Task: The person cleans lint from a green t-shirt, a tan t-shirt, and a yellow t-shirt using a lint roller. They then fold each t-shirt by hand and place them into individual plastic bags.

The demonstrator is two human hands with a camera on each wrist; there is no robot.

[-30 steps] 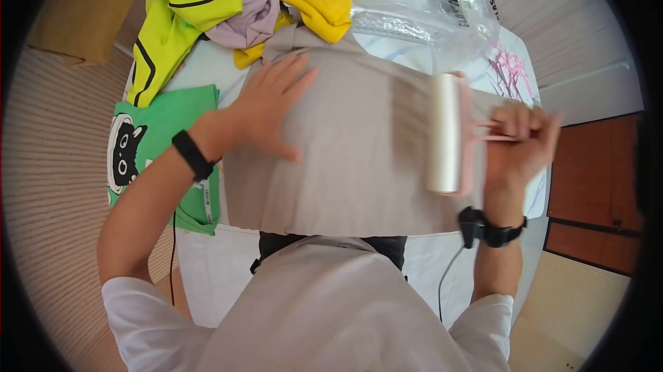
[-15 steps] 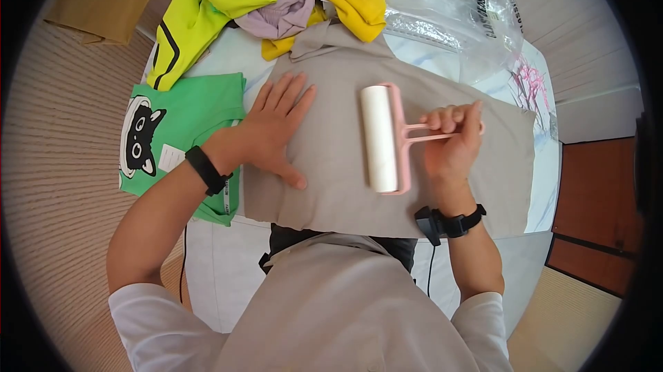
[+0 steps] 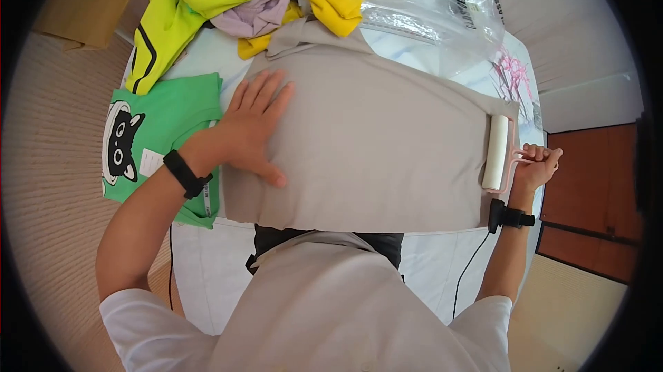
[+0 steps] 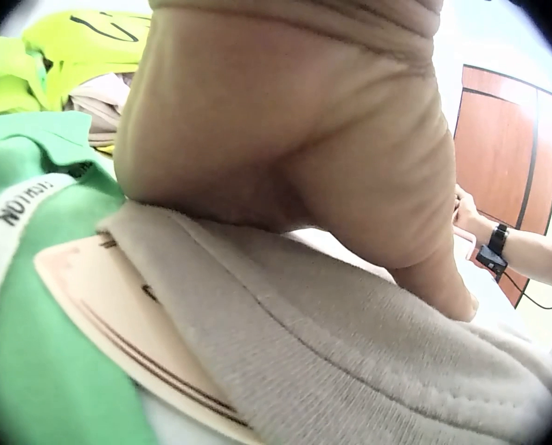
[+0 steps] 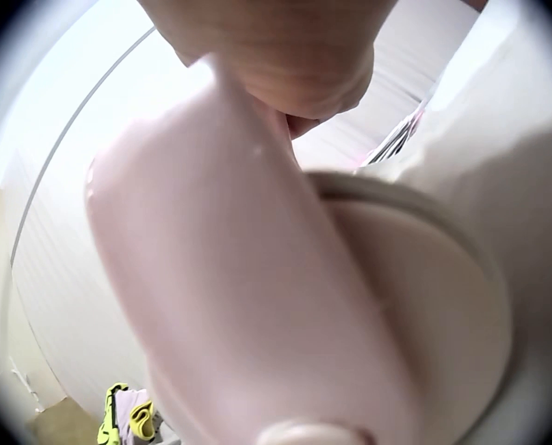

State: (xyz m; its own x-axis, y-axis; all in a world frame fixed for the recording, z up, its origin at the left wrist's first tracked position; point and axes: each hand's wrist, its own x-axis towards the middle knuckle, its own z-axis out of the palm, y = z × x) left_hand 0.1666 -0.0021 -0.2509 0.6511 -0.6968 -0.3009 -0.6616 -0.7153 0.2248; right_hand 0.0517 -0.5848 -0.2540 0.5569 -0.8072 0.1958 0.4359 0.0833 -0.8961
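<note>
Cloth spread over the worktop rolls best held taut; the left hand, fingers apart, rests on its left part. The right hand grips the pink-framed roller at the right edge, where light, even pressure should prevent rucking.

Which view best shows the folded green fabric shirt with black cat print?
The head view: most of the green shirt shows, cat print included. The left wrist view catches only part, with white lettered tape; the right wrist view, none.
</note>
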